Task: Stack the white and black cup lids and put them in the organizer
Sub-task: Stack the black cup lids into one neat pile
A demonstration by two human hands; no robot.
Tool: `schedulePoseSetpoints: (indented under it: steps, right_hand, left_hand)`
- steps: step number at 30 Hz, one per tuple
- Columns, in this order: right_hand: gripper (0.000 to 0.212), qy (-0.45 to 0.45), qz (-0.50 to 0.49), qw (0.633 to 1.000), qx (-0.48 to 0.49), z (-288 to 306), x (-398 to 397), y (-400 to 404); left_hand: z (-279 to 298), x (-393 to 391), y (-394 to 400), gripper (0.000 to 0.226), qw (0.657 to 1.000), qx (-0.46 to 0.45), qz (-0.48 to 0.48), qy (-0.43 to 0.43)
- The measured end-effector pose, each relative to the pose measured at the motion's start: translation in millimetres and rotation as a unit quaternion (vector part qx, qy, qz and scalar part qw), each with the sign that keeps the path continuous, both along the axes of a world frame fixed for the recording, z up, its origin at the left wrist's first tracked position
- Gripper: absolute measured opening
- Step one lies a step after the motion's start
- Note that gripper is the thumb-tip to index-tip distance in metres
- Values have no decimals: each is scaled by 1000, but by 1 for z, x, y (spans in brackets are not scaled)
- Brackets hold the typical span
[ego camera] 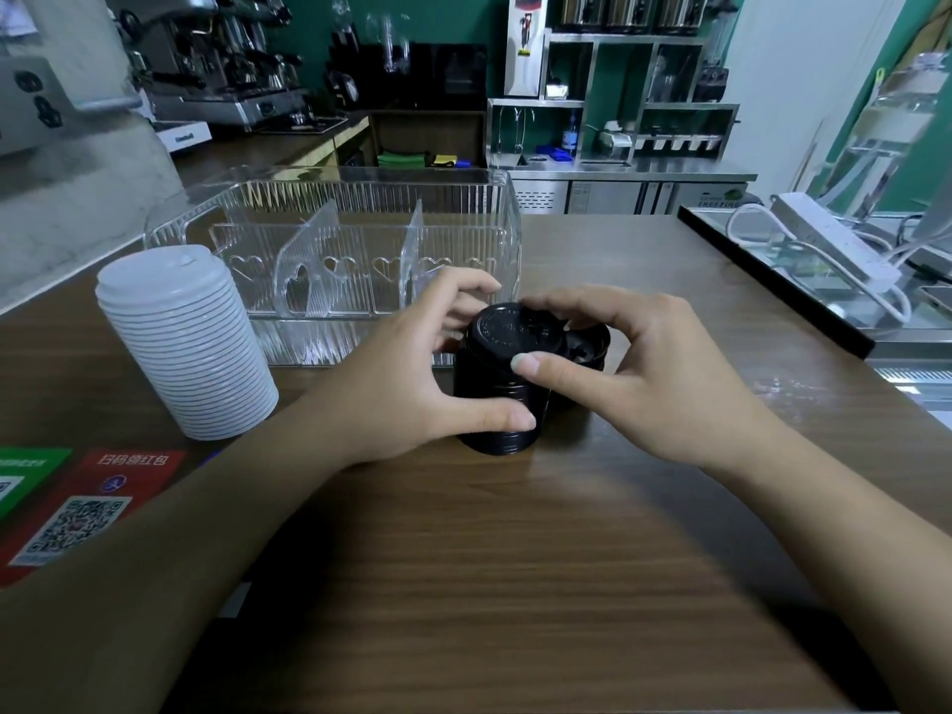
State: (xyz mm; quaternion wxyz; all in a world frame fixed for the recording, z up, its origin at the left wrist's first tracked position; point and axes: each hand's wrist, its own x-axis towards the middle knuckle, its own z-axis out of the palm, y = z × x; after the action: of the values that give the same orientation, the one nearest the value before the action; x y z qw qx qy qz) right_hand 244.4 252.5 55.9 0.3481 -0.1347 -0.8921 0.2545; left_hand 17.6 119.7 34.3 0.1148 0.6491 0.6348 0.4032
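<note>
A stack of black cup lids (497, 399) stands on the wooden counter, just in front of the clear organizer (360, 234). My left hand (412, 373) grips the stack's left side, thumb low on its front. My right hand (633, 373) pinches the top black lid (507, 329), thumb on its front rim and fingers over its far edge. More black lids (590, 347) sit behind it on the right, partly hidden by my fingers. A tall stack of white lids (183, 342) stands at the left. The organizer's divided compartments hold nothing.
The counter (489, 559) is wood-grain, with QR-code stickers (77, 512) at the near left. A glass display case and a white power strip (834, 244) lie at the right. An espresso machine (216, 59) and steel shelves stand behind.
</note>
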Motion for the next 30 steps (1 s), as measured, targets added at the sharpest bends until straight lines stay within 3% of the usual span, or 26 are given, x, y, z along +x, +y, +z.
schedulePoseSetpoints:
  steps: [3,15,30]
  right_hand:
    - [38,-30,7,999,-14,-1,-1,0]
    - [47,-75,50,996,-23,-2,-2,5]
    - [51,-54,8,998,-32,-1,-3,3]
  left_hand:
    - [-5,0,3,104,999,-42,-7,6]
    - [-10,-6,7,105,993,-67,-47,-85]
    - [-5,-1,2,93,995,-64,-42,-61]
